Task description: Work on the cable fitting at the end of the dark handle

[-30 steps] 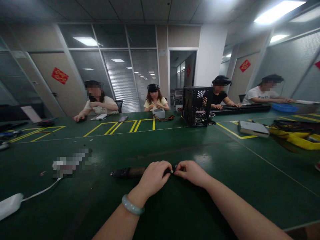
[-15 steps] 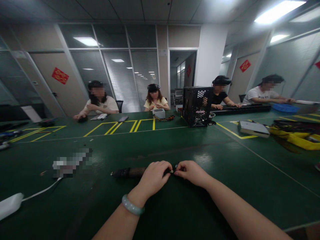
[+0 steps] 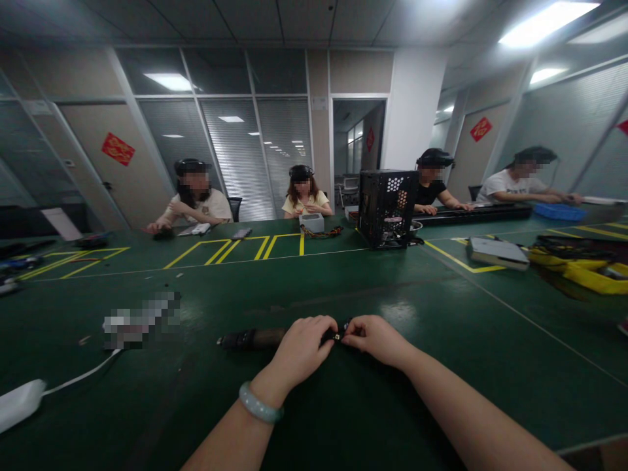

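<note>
A long dark cylindrical tool [image 3: 267, 338], by its shape an electric screwdriver, lies across the green table with its narrow metal tip at the left. My left hand [image 3: 307, 340] is closed over its right-hand part, hiding much of the body. A small black end piece [image 3: 336, 337] with a bright gold-coloured spot shows between my two hands. My right hand [image 3: 375, 338] is closed in a pinch at this end, thumb and forefinger together. What exactly sits in that pinch is too small and dark to make out. A pale green bangle [image 3: 260, 403] circles my left wrist.
A white cable [image 3: 81, 378] runs from a white block [image 3: 22, 402] to a blurred object at the left. Beyond are a black computer case [image 3: 387, 209], a grey power supply [image 3: 313, 223], a silver box [image 3: 498, 252] and yellow trays [image 3: 593, 278]. Several people sit across the table.
My hands and the tool keep almost the same place; only slight finger movement shows at the end piece. Across the table, the person at the left has shifted a little.
</note>
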`<state>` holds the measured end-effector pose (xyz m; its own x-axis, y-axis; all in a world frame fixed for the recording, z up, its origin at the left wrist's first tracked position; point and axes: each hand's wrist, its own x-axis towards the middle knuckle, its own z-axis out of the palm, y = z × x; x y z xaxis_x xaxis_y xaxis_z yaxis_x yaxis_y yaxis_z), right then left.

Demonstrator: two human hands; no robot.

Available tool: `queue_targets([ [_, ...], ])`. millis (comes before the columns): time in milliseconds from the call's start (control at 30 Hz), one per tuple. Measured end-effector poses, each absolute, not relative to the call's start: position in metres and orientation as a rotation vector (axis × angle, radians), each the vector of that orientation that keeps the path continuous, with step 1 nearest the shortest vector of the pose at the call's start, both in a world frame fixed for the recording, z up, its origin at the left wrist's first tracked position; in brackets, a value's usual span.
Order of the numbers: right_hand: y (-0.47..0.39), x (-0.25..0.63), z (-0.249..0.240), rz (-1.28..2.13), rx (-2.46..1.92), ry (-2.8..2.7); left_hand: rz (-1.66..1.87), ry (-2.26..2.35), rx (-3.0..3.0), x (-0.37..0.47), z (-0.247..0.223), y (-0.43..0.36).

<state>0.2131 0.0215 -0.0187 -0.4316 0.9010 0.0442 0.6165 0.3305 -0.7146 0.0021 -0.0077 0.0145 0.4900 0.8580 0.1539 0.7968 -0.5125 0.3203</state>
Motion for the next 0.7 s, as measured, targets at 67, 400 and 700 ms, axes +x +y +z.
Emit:
queue_targets([
  [67, 0.0213, 0.2133, -0.0181, 0.883, -1.331, -2.168, 0.426, 1.417, 2.524, 0.0020, 0.0158, -0.0085],
  [400, 0.0199, 0.2131, -0.0149, 0.836, -1.332, -2.197, 0.489, 1.426, 2.514, 0.0026, 0.0140, -0.0080],
  [700, 0.0199, 0.2132, -0.0150, 0.837, -1.317, -2.190, 0.466, 1.395, 2.542, 0.0016, 0.0116, -0.0061],
])
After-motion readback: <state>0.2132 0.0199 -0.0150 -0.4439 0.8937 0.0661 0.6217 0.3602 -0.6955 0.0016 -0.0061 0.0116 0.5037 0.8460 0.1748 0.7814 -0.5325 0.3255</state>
